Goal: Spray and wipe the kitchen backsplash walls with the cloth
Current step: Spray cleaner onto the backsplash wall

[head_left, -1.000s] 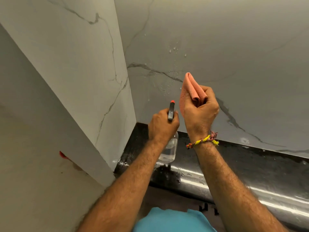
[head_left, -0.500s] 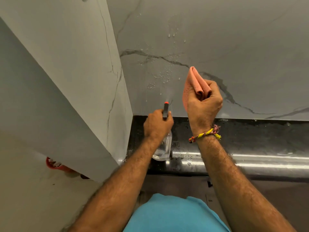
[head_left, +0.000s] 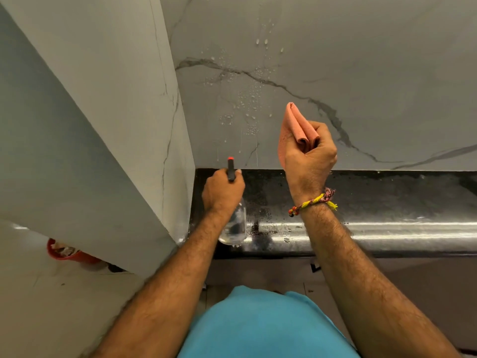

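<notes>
A grey marble backsplash wall (head_left: 361,60) with dark veins fills the top; droplets (head_left: 247,99) cling to it left of centre. My left hand (head_left: 222,195) grips a clear spray bottle (head_left: 236,223) with a black, red-tipped nozzle (head_left: 231,167), held over the counter and pointing at the wall. My right hand (head_left: 308,156) is closed on a folded salmon-pink cloth (head_left: 296,125), raised just in front of the wall, right of the droplets. A side marble wall (head_left: 103,99) meets the backsplash at the left corner.
A glossy black countertop (head_left: 387,202) runs along the wall's base, wet near the bottle. A red container (head_left: 67,253) sits on the pale floor at lower left, behind the side wall's edge. Dark cabinet fronts (head_left: 426,293) lie under the counter.
The view has tilted downward, showing more counter. My left hand with the bottle has dropped lower, toward the wall's base. More droplets show on the wall. The cloth hand stays raised.
</notes>
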